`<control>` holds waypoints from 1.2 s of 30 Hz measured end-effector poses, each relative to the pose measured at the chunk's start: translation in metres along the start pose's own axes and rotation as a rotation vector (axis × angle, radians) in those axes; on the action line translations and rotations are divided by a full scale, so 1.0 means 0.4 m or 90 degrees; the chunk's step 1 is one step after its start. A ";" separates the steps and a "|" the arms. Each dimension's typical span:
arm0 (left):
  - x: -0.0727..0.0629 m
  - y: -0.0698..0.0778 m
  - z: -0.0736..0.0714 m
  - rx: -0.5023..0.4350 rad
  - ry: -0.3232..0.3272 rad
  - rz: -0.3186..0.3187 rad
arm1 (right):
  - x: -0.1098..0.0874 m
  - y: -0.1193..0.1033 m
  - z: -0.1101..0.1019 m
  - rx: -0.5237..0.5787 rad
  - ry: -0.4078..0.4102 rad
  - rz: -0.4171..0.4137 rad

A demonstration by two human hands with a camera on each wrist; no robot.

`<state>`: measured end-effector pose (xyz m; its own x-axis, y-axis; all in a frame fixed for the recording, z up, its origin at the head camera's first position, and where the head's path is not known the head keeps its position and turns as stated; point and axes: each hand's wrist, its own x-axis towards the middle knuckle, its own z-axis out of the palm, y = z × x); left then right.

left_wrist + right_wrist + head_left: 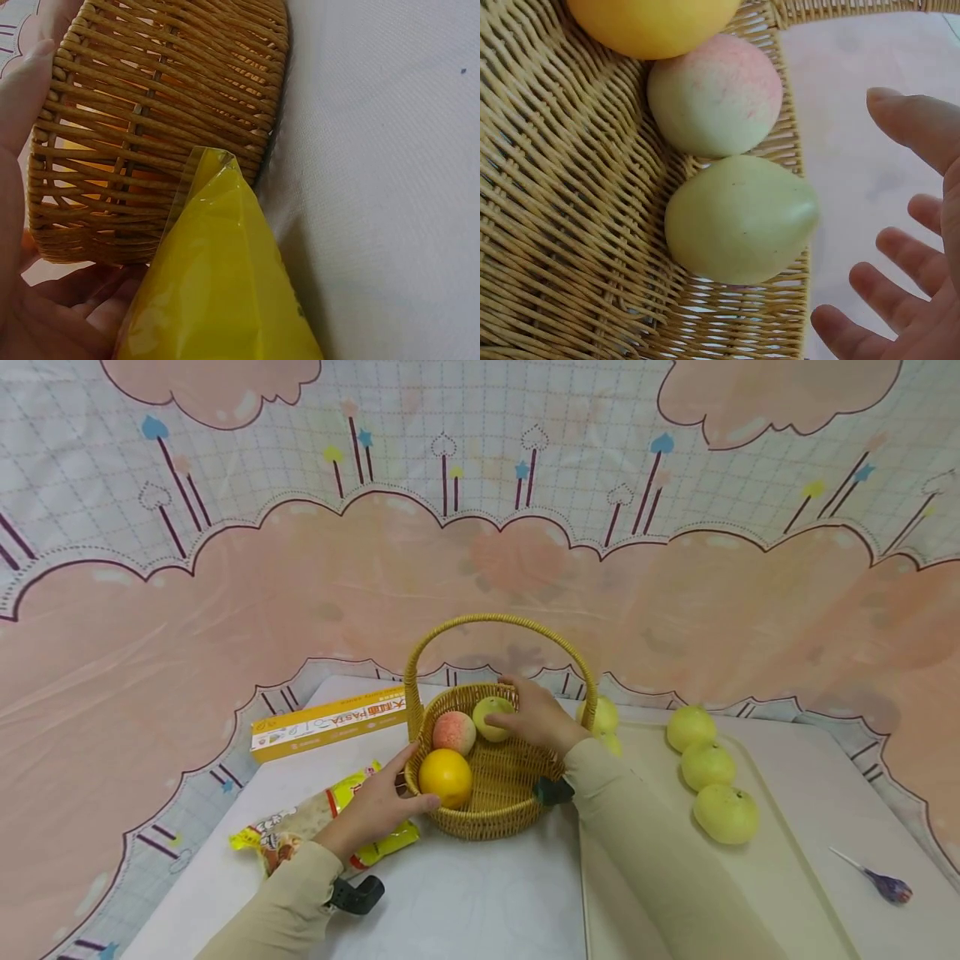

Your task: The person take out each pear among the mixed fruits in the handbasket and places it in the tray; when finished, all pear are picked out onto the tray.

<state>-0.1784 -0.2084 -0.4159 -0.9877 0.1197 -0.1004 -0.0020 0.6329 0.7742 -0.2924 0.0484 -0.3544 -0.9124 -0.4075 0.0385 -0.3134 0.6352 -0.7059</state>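
Observation:
A wicker basket [487, 822] with a tall arched handle stands in the middle of the table. Inside its back left part lie an orange [446, 778], a pink-and-cream peach [453, 733] and a pale green pear-like fruit [739, 219], side by side. My left hand [378, 802] holds the basket's left side, thumb near the front rim and fingers along the outer wall. My right hand [536, 717] hovers over the back right rim, beside the green fruit. In the right wrist view its fingers are spread, apart from that fruit.
A yellow pasta box [330, 722] lies behind a yellow-ended food packet [292, 831] on the left. On the right, a cream tray [645, 827] bears several yellow-green fruits [726, 814]. A wrapped lollipop [888, 887] lies farther right.

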 end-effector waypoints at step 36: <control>0.000 0.002 -0.001 -0.014 -0.002 -0.011 | 0.068 0.047 0.043 -0.015 -0.072 0.057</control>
<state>-0.1783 -0.2080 -0.4150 -0.9871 0.1110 -0.1151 -0.0220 0.6184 0.7855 -0.3186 0.0379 -0.3789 -0.9018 -0.4190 -0.1055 -0.2393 0.6875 -0.6856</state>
